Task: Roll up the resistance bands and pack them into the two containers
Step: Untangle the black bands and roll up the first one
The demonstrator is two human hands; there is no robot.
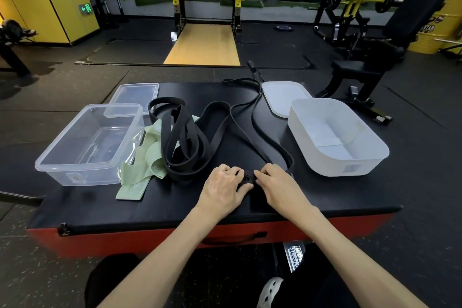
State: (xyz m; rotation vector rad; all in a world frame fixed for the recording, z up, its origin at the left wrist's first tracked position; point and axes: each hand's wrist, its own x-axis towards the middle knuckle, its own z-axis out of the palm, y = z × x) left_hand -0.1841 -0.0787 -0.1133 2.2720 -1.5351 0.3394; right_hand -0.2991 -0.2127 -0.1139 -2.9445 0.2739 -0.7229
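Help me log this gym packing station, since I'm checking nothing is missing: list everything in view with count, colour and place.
long black band: one, black, looped from near edge to far edge of the box top
piled black bands: count unclear, black, centre-left
green band: seemingly one, pale green, between pile and clear container
clear container: one, transparent, left
clear lid: one, transparent, behind it
white container: one, white, right
white lid: one, white, behind it
padded box: one, black top, red sides, under everything
squat rack: one, black and yellow, background
left hand: grip on the long band's near end
right hand: same grip, alongside
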